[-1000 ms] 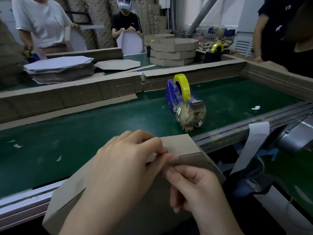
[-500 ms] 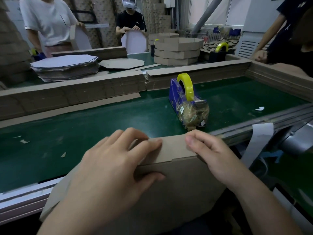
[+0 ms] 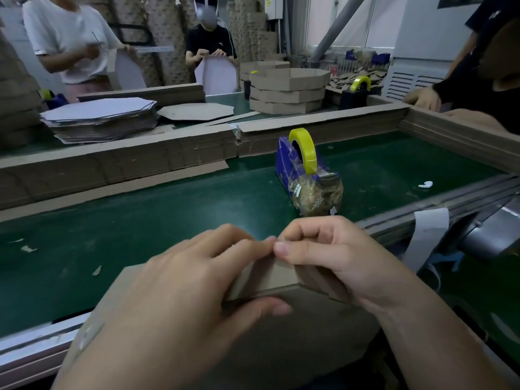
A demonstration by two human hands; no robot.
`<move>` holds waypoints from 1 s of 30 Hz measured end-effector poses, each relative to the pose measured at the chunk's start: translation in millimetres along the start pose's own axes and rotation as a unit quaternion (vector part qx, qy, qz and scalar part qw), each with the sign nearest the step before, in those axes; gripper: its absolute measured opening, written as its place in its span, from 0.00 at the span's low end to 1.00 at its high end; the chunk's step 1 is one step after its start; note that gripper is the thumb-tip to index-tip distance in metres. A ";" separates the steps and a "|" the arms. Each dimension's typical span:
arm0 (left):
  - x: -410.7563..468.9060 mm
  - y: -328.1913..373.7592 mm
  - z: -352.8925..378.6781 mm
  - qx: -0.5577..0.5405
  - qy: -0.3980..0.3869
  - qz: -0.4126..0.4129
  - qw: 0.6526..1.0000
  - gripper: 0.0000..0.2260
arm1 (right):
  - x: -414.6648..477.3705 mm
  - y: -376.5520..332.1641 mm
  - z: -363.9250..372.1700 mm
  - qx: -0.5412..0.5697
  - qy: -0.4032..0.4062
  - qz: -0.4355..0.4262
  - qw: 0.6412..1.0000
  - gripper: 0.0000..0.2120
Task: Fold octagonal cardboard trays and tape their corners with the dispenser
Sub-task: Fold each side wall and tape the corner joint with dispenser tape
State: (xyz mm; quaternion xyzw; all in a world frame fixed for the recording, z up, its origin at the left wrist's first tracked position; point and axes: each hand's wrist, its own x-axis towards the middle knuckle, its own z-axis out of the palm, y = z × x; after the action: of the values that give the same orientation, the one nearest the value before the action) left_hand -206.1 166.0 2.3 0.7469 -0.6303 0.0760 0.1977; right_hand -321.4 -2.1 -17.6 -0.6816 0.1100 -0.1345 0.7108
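A brown cardboard tray (image 3: 281, 342) leans against the near edge of the green belt, its folded side wall facing up. My left hand (image 3: 180, 291) lies over the wall's left part, thumb pressed on the tray's face. My right hand (image 3: 334, 254) pinches the corner of the wall from the right, fingertips meeting those of the left hand. A blue tape dispenser (image 3: 306, 175) with a yellow roll stands on the belt just beyond my hands, its front wrapped in crumpled tape.
A low cardboard barrier (image 3: 118, 164) runs across the belt's far side. Behind it lie a stack of flat blanks (image 3: 101, 119), a pile of finished trays (image 3: 287, 91) and a second dispenser (image 3: 356, 92). Other people work at the back and right. A white paper strip (image 3: 427, 235) hangs at right.
My right hand slid left along the tray's top edge from the right corner and now pinches the wall next to my left fingertips. The tray has tipped slightly toward me.
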 end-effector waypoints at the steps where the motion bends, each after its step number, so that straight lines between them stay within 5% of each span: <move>1: 2.5 2.5 0.5 -0.007 0.003 0.003 1.000 0.23 | 0.5 -0.5 -1.2 0.013 -0.010 0.003 1.000 0.07; 15: 3.9 6.0 3.7 -0.033 0.067 0.034 0.997 0.22 | -1.2 -3.1 -6.8 0.068 -0.025 0.024 0.997 0.03; 21: 3.9 7.9 6.5 -0.026 0.058 0.005 0.998 0.23 | 0.5 -4.0 -12.7 -0.084 -0.038 0.003 0.996 0.12; 23: 4.0 7.5 6.3 -0.031 0.052 -0.007 0.998 0.24 | 11.6 -9.1 -32.7 -0.164 0.026 -0.006 0.986 0.18; 27: 3.4 6.9 6.9 -0.037 0.042 -0.015 0.998 0.24 | 61.8 -5.2 -95.3 -0.229 0.336 0.001 0.913 0.11; 30: 2.5 7.9 6.0 -0.035 0.024 -0.018 0.999 0.24 | 90.8 9.5 -117.4 -0.264 0.315 0.107 0.905 0.15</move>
State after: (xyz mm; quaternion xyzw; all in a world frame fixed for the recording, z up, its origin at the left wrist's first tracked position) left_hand -214.1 160.4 -0.7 0.7487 -0.6139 0.0686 0.2403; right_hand -275.6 -143.0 -30.1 -0.7507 0.4319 -0.2307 0.4434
